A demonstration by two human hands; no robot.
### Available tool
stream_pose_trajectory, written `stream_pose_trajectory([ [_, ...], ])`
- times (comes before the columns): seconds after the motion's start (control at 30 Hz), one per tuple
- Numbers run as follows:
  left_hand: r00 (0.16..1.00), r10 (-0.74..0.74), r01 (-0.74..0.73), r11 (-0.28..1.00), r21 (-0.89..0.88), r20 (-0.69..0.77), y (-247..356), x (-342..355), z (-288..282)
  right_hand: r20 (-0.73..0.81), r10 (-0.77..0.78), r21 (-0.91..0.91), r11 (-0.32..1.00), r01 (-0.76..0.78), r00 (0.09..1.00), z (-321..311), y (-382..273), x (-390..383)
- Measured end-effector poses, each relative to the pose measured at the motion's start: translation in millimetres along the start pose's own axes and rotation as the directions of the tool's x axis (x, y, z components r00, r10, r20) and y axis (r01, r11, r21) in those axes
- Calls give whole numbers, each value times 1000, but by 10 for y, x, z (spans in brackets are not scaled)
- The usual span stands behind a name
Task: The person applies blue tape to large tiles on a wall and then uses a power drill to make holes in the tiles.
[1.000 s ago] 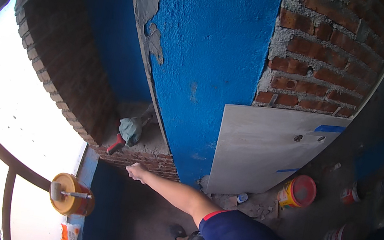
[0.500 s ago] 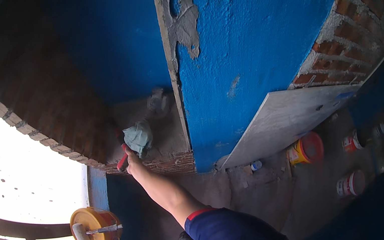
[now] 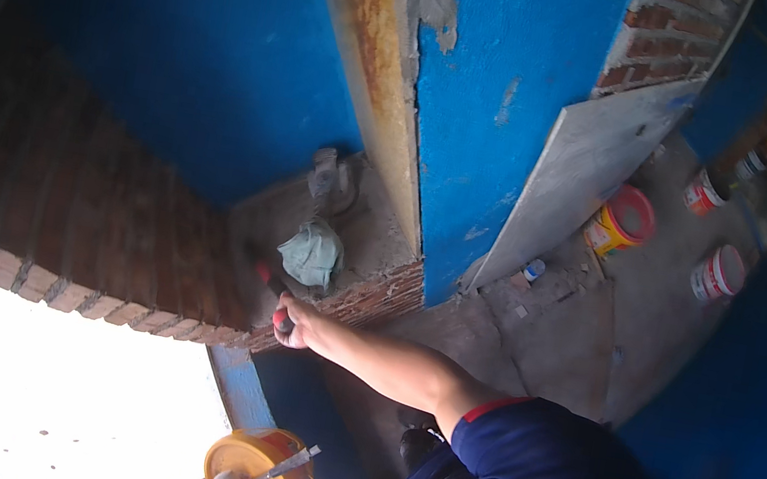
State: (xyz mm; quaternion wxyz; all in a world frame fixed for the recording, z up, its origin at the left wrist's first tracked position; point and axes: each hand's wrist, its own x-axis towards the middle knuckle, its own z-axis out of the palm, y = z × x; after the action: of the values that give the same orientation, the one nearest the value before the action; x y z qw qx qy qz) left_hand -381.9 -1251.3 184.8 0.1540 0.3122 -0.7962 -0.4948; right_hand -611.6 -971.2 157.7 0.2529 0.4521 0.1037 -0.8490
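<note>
My right hand (image 3: 292, 321) is closed round the red handle (image 3: 282, 321) of a tool at the front of a dusty brick ledge (image 3: 372, 225); the tool's far end is hard to make out. Just beyond the hand lies a crumpled pale-green cloth or bag (image 3: 310, 253), and further back a grey object (image 3: 325, 179) that I cannot identify. My forearm and navy sleeve come in from the lower right. My left hand is out of view.
A yellow bucket (image 3: 225, 457) with a roller and brush on it stands below, by the bright opening. A grey board (image 3: 575, 155) leans on blue-painted brickwork (image 3: 492, 75). Several buckets (image 3: 632, 212) and scattered rubble stand or lie on the floor at right.
My right hand has reached to the ledge and taken hold of the red handle. The view has swung, bringing more of the recess and the floor at right into sight.
</note>
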Motion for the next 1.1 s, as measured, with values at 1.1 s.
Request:
stream_pose_trajectory([
  [1.1,-131,-478,457,748,481,868,1330,-6544,4196,-89,-964,-934,168,314,250,-6319,-308,-5529],
])
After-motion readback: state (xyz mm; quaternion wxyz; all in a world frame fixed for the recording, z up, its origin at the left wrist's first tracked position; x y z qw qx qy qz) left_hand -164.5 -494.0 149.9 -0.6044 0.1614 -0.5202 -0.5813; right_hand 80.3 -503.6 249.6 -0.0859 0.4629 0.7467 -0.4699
